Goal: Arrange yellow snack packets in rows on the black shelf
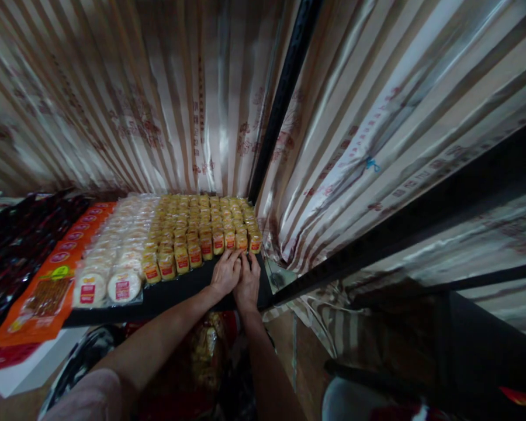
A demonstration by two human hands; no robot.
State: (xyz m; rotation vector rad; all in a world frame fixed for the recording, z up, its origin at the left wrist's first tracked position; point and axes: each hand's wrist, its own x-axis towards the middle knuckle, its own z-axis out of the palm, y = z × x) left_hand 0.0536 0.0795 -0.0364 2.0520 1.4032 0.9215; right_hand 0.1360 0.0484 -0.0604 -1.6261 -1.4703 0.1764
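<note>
Rows of small yellow snack packets (pixel 206 242) with red-and-orange labels stand upright, packed close together on a dark shelf (pixel 179 292). My left hand (pixel 225 273) and my right hand (pixel 246 283) are side by side, nearly touching, at the front row near its right end. Fingers of both hands are bent and closed together around the lower front of one snack packet (pixel 241 238). My hands cover the bottom of this packet, and my thumbs are mostly hidden. To the left lie clear-wrapped round white cakes (pixel 125 286) in two overlapping columns.
Left of the cakes are orange snack bags (pixel 48 295) and dark red shiny packages (pixel 21 245). A black metal post (pixel 284 88) rises behind the shelf's right corner. Striped plastic sheeting (pixel 179 105) hangs behind and right. Below my arms is a bag of yellowish packets (pixel 208 345).
</note>
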